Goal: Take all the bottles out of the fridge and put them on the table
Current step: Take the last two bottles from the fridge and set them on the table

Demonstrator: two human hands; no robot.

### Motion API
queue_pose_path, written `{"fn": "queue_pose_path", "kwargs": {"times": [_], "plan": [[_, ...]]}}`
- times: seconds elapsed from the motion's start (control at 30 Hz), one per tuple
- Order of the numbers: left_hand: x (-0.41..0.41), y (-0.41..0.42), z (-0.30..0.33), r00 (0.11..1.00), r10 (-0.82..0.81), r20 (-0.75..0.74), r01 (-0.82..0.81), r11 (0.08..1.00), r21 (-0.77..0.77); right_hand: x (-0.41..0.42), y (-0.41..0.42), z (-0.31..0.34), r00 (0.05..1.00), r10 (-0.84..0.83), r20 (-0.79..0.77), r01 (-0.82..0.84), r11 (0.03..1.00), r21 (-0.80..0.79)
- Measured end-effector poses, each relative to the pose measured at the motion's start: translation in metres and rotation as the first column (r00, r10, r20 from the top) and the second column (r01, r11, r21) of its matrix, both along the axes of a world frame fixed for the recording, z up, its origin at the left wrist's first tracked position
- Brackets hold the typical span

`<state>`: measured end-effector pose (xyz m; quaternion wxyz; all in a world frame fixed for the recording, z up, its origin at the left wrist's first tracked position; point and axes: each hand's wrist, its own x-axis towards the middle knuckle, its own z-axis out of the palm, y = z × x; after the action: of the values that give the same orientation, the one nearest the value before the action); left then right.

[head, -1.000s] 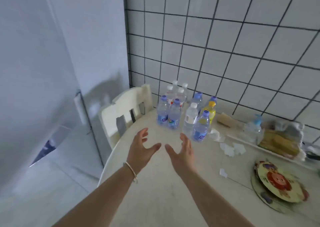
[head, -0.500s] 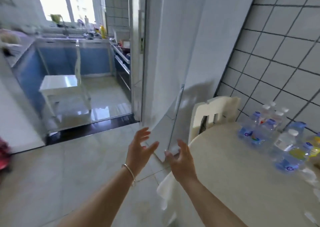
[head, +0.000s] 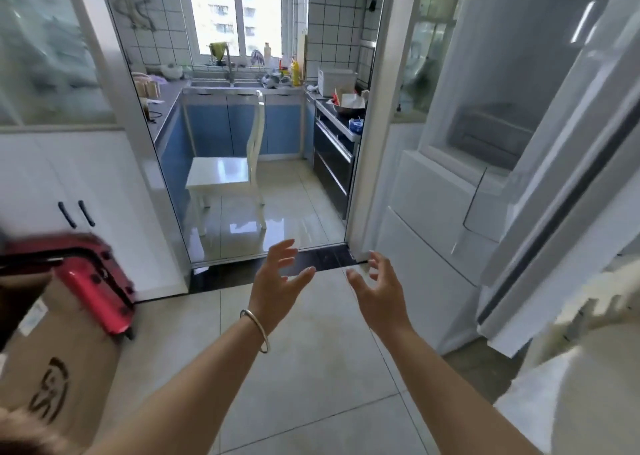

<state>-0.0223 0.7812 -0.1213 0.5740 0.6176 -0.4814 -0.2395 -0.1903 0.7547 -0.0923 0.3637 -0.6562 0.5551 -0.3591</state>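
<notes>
Two empty hands (head: 329, 288), fridge (head: 485, 177) door open

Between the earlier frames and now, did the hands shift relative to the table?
Yes. The left hand and right hand, both empty, were over the table beside the bottles; now they are over the floor, left of its edge.

White fridge (head: 450, 194), door (head: 554, 163) ajar.

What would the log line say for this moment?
left hand: open, empty | right hand: open, empty | fridge: door open | bottles: none in view
</notes>
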Motion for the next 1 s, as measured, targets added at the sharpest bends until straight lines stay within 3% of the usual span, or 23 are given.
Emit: {"fn": "queue_pose_path", "kwargs": {"times": [0.27,0.6,1.0], "plan": [[0.087,-0.108,0.004,0.993,-0.021,-0.113,0.020,1.000,-0.013,0.076,-0.110,0.012,0.999,-0.043,-0.003,0.043,0.999,-0.016],[0.118,-0.325,0.030,0.999,-0.036,-0.030,0.034,0.997,-0.072,0.134,-0.334,0.026,0.999,-0.040,-0.019,0.038,0.995,-0.088],[0.084,-0.559,0.064,0.943,-0.331,0.019,0.332,0.941,-0.064,0.098,-0.540,0.047,0.961,-0.268,0.070,0.275,0.956,-0.106]]}}
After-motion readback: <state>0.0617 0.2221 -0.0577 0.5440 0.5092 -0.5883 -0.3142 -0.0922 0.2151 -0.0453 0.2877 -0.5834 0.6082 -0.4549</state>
